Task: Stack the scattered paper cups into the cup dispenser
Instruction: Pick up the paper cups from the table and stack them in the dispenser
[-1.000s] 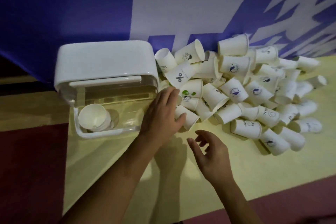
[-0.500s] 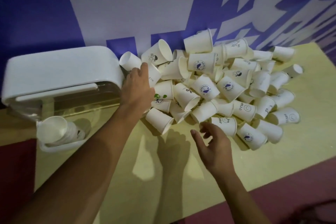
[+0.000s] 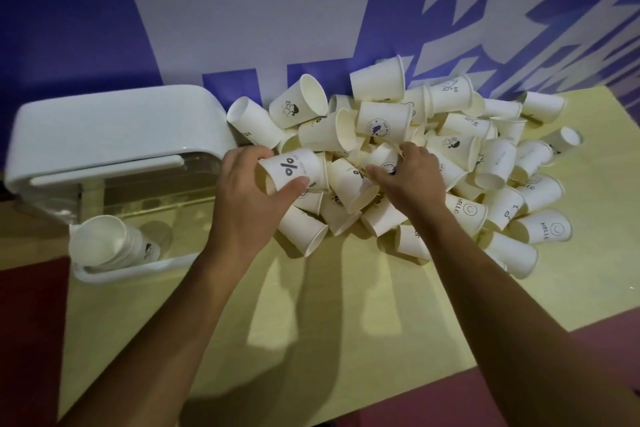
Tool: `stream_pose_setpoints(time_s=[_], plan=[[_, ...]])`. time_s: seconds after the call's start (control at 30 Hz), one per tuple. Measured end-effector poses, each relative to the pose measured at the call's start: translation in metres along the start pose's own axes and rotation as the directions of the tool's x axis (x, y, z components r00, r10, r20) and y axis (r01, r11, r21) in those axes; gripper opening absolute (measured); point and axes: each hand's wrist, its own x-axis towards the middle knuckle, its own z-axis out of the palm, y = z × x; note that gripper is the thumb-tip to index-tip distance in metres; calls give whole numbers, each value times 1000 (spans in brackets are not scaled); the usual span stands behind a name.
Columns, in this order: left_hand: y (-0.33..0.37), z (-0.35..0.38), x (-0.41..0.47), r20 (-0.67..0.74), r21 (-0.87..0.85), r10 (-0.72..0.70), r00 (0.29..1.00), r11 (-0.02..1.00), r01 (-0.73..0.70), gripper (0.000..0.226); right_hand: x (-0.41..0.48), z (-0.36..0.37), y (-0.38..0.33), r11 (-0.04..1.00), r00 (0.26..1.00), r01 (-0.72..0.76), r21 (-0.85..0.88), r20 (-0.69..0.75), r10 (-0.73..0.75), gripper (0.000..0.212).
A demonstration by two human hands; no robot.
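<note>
Paper first: left hand (image 3: 249,199), fingers curled round the % cup (image 3: 292,168), thumb opposite; right hand (image 3: 414,177) pinches a printed cup (image 3: 382,163) in the pile (image 3: 485,163). We should grip lightly near the rims, since a crushed wall won't nest, turn mouths the same way, then slide both into the stack (image 3: 104,243) lying in the dispenser (image 3: 121,125) at left

I see pale yellow table (image 3: 346,315). Left hand (image 3: 249,198) grips % cup (image 3: 291,168), right hand (image 3: 412,177) grips cup (image 3: 382,160) just beside it. Both grips sit at left part of pile (image 3: 485,163) of loose cups lying on table. Pile spreads right of grips and back to wall. Dispenser (image 3: 121,128) stands on table just left of left grip, against pile's edge. Nearer than grips: bare top, arm shadows. One cup (image 3: 565,140) lies slightly apart, far right of right grip.
</note>
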Motion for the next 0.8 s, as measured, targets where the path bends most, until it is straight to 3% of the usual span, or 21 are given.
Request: stream_pose_setpoints(time_s=[0.2, 0.37, 0.57, 0.67, 0.8], plan=[[-3, -11, -5, -7, -93, -111, 994, 990, 109, 70, 8, 5, 1, 998, 994, -59, 7, 95, 58, 73], [-6, -26, -12, -10, -140, -120, 993, 983, 118, 57, -14, -12, 4, 999, 997, -53, 0, 54, 53, 63], [-12, -50, -22, 16, -282, -171, 985, 944, 169, 44, -77, -37, -25, 942, 991, 101, 320, 55, -125, 37], [-20, -66, -28, 11, -382, -196, 981, 906, 185, 51, -101, -31, -55, 889, 984, 91, 448, 94, -148, 44], [-43, -97, -36, -21, -369, -201, 979, 912, 180, 72, -124, -12, -98, 780, 940, 124, 613, 179, -291, 52]])
